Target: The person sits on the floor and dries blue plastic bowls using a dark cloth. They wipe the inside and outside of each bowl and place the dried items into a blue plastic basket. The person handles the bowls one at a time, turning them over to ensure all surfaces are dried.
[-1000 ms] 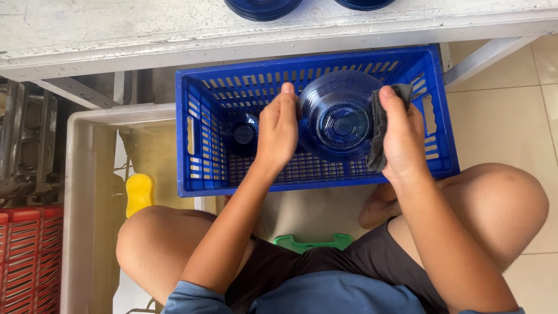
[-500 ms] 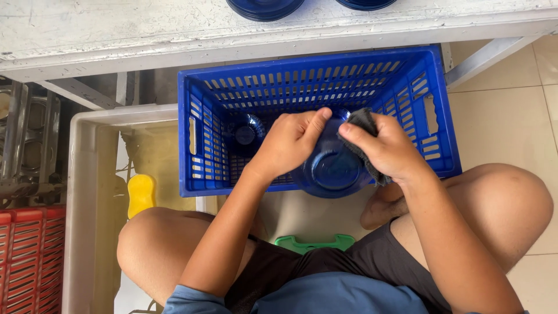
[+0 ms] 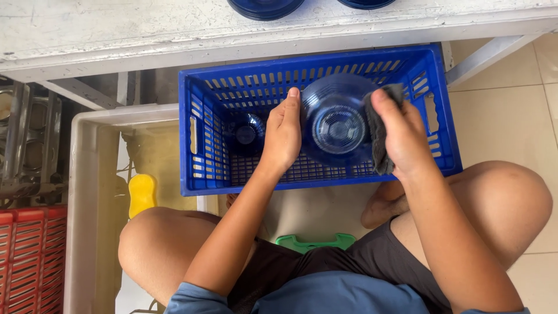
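Change: half a second ago the blue glass bowl (image 3: 336, 125) sat low by the near wall of the blue crate (image 3: 200, 145), both hands over it; now it is raised toward the crate's middle and turned face-up
Meaning: the wiping appears to have moved on to the bowl's inner face and right rim
Left hand (image 3: 283, 135): closed on the bowl's left rim, thumb pointing to the far wall, forearm rising from the left knee
Right hand (image 3: 401, 131): pinching a dark grey cloth (image 3: 379, 139) against the bowl's right rim, wrist bent inward
Bowl position: held above the crate floor, right of centre
Also in crate: 1 second blue bowl (image 3: 245, 135), left half
Surroundings: white counter (image 3: 116, 35) along the far edge; yellow sponge (image 3: 142, 193) in the beige tub (image 3: 81, 174), left
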